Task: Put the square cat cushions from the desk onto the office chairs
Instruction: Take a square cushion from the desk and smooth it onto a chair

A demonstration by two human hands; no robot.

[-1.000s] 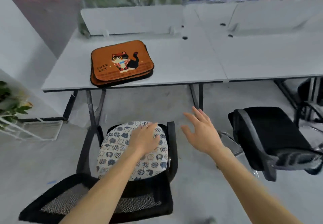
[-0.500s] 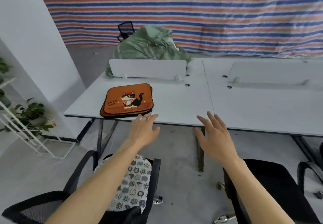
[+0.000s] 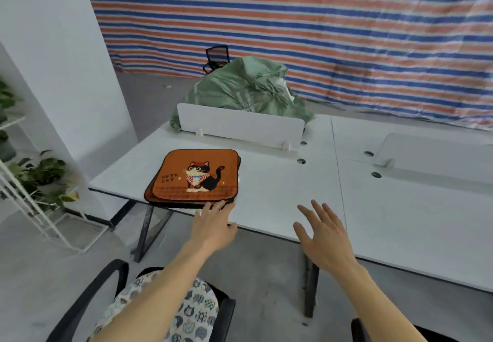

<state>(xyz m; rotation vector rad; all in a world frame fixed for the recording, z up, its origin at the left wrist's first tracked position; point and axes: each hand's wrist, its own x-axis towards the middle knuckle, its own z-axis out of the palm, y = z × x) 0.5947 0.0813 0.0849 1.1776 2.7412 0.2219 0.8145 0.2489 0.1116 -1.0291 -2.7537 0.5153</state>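
One cat-print cushion (image 3: pixel 192 312) already lies on the seat of the near-left office chair (image 3: pixel 96 291), so that part looks done. A stack of orange cat cushions (image 3: pixel 194 176), at least two by the edges showing, sits on the tabletop (image 3: pixel 280 197) near its left front edge. The chair at the near right (image 3: pixel 357 332), barely in view, shows no cushion. The left hand (image 3: pixel 213 228) stretches forward, palm down, straight fingers reaching the stack's near edge; its grip is open and holds nothing. The right hand (image 3: pixel 322 237) hovers over the tabletop's near edge, well right of the stack, fingers spread, grip open and empty.
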